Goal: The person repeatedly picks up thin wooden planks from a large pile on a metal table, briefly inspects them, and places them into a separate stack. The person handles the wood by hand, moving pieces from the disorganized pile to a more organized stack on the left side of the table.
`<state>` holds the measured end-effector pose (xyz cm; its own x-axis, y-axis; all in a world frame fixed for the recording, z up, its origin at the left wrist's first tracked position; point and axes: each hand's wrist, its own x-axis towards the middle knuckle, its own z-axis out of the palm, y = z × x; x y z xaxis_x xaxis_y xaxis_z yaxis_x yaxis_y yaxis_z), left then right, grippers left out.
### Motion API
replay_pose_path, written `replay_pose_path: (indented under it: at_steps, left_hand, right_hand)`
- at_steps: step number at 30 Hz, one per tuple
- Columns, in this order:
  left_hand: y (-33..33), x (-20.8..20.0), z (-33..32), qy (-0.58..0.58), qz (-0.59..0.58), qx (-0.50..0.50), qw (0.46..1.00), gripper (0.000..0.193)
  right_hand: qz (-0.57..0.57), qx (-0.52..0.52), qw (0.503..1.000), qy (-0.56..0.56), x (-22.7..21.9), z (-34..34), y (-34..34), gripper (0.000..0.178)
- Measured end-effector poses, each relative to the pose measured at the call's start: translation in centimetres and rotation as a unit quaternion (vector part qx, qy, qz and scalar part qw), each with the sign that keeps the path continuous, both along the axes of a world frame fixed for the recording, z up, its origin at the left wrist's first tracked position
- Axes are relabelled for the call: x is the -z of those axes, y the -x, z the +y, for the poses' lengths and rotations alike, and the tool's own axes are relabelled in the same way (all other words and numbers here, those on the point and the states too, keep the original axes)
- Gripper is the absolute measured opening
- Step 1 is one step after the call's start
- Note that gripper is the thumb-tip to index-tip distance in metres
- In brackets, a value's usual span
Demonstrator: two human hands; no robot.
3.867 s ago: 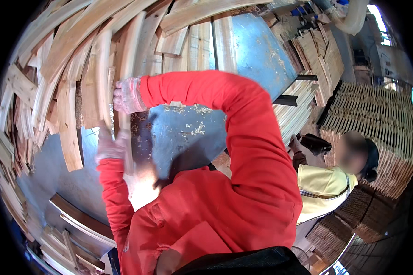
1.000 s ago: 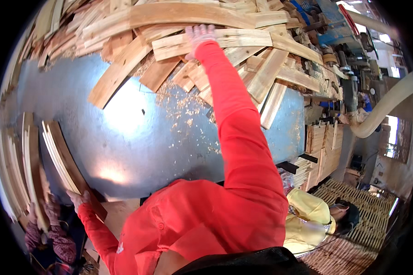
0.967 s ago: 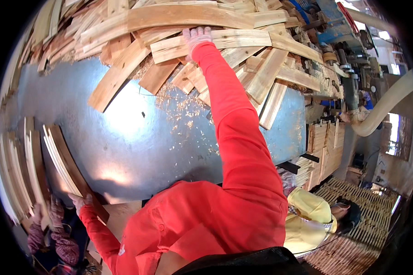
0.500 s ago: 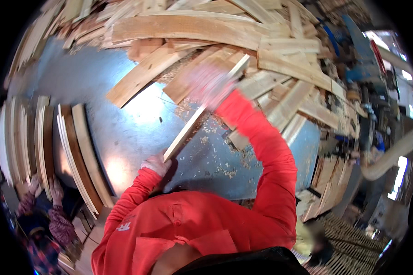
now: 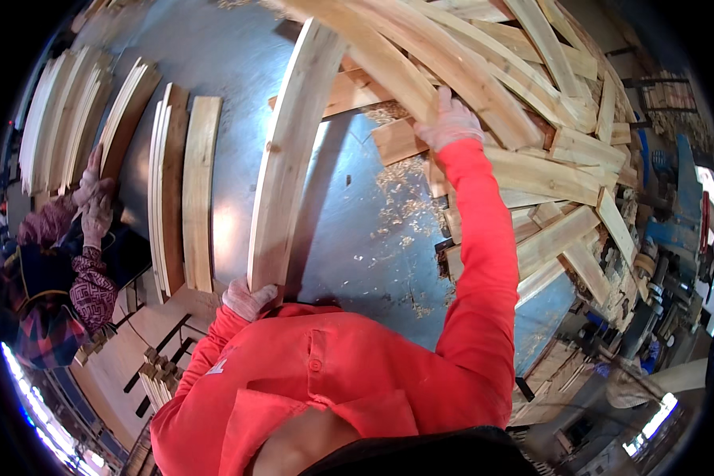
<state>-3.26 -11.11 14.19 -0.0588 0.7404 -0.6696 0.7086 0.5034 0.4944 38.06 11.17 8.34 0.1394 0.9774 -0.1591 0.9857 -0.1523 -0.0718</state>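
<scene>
My left hand (image 5: 250,300), in a pale glove, grips the near end of a long wooden board (image 5: 293,143). That board stretches away from me over the metal table, its far end toward the pile. My right hand (image 5: 454,125), gloved as well, reaches out to the pile and closes round the near end of a second board (image 5: 389,67). Part of that grip is hidden by the hand itself. Several loose boards (image 5: 543,176) lie crisscrossed beside and beyond my right hand.
Wood shavings (image 5: 404,198) litter the metal table (image 5: 357,254). To the left stand rows of boards on edge (image 5: 166,190) and a single board (image 5: 202,190). A co-worker's hands (image 5: 95,202) touch a stack there. Machinery (image 5: 666,293) stands at the far right.
My right hand has left the first board and moved right onto another board in the pile. The first board has swung left, still in my left hand. The whole view has turned.
</scene>
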Motion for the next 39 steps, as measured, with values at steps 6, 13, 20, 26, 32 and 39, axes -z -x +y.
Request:
replay_pose_path:
  at_steps: [6, 13, 20, 26, 32, 39]
  left_hand:
    - [1.2, 1.7, 0.8, -0.003, -0.271, -0.144, 0.952, 0.033]
    - [-3.1, 10.0, 4.3, -0.112, -0.319, -0.163, 0.927, 0.034]
    - [-5.5, 9.9, 6.1, -0.012, -0.451, -0.23, 0.862, 0.043]
    - [-3.4, 11.2, 6.6, 0.058, -0.488, -0.278, 0.826, 0.041]
    - [-3.2, 13.2, 5.7, -0.011, -0.499, -0.228, 0.836, 0.042]
    - [-5.4, 13.7, 6.6, 0.089, -0.568, -0.299, 0.762, 0.055]
  right_hand:
    - [0.643, 0.099, 0.759, 0.035, 10.6, -7.5, -5.4, 0.042]
    - [0.477, 0.136, 0.868, -0.005, 5.0, -16.1, 11.5, 0.025]
    - [0.192, -0.234, 0.952, 0.036, -1.6, -20.2, 22.1, 0.045]
    - [-0.034, -0.056, 0.976, -0.206, -2.5, -6.3, 9.0, 0.098]
    - [-0.03, 0.063, 0.997, 0.012, -1.5, 1.7, 2.7, 0.102]
    - [0.212, -0.054, 0.966, 0.139, -2.6, -10.9, 19.0, 0.086]
